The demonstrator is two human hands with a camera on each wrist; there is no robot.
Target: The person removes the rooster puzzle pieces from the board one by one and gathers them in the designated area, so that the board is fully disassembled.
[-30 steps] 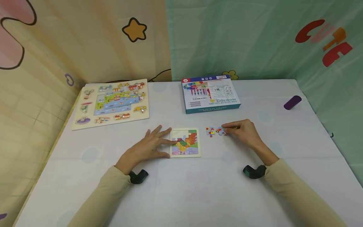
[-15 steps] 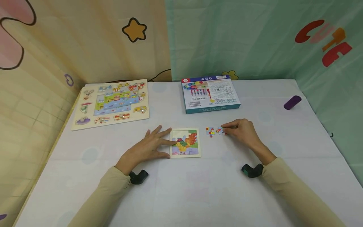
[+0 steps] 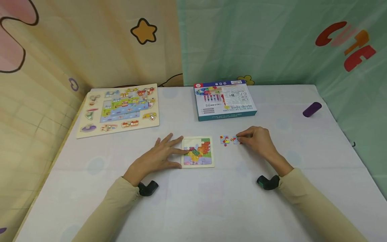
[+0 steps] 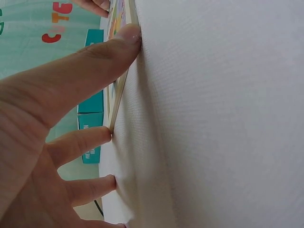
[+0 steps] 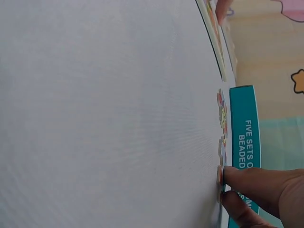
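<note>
A person's left hand (image 3: pixel 158 155) lies with its fingers spread at the left side of a small framed jigsaw tray (image 3: pixel 198 166); the thumb is on the near left corner, one fingertip reaches over the left border onto the picture, and the next touches near the far left corner. The tray rests flat on a white tablecloth (image 3: pixel 193 205), between the two hands. Its fitted pieces (image 3: pixel 196 158) make a picture in red, orange, yellow, green and lilac, with pale backing showing at the upper left. The right hand (image 3: pixel 259 143), its fingers curled, pinches a blue jigsaw piece (image 3: pixel 235 140) at the cloth between thumb and fingertip, partly covering it. Just beside that piece, toward the tray, lies a multicoloured jigsaw piece (image 3: pixel 224 139). Both wrists carry black devices (image 3: pixel 268 182) just beyond beige sleeves (image 3: pixel 113 208). Farther back on the left is a large wooden knob puzzle board (image 3: pixel 83 132), bearing overlapping blue-and-green picture panels (image 3: pixel 121 117). A teal-edged box (image 3: pixel 226 117), printed "FIVE SETS OF COLUMN BEADED BOXES", lies behind the tray. A purple cylinder (image 3: pixel 312 109) lies on its side at far right. Behind the table hang a beige curtain (image 3: pixel 109 40) with an orange star and a green curtain (image 3: pixel 217 40) with colourful letters.
</note>
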